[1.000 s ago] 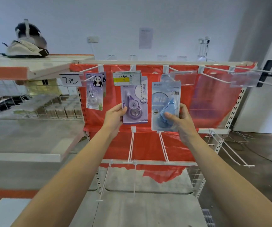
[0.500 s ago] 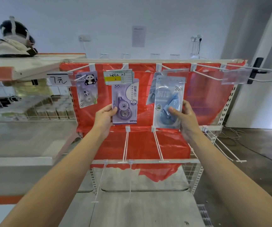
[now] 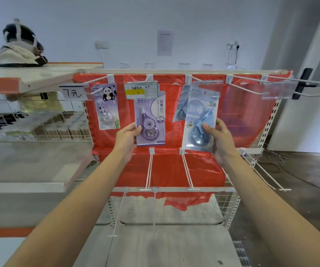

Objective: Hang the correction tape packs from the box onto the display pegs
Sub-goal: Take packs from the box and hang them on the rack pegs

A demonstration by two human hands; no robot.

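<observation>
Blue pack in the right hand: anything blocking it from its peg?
The right hand holds the blue pack up at its peg. A clear label holder fronts the tip; another blue pack already hangs behind.

A red plastic sheet [image 3: 242,116] backed the rack; left of it stood a wire basket [image 3: 39,124], a person [image 3: 20,47] above.

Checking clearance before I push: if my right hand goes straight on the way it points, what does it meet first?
Probably the second blue pack hanging behind the blue pack that your right hand holds, then the red backing sheet; depth is unclear.
</observation>
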